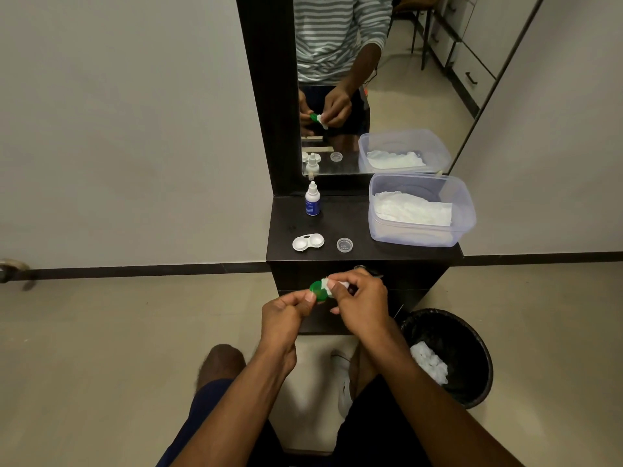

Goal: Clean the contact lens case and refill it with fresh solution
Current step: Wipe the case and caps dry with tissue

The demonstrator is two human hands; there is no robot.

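Note:
My left hand (286,315) pinches a green lens-case cap (318,291) in front of the dark dresser. My right hand (362,305) pinches a small white tissue (328,284) and presses it against the cap. The white lens case (307,242), both wells uncovered, lies on the dresser top (404,252). A clear cap (344,245) sits to its right. A small white solution bottle (312,199) with a blue label stands upright behind the case, near the mirror.
A clear plastic tub (421,210) with white tissues stands at the right of the dresser top. A black waste bin (448,355) with crumpled tissue stands on the floor at the right. The mirror (404,79) behind reflects my hands.

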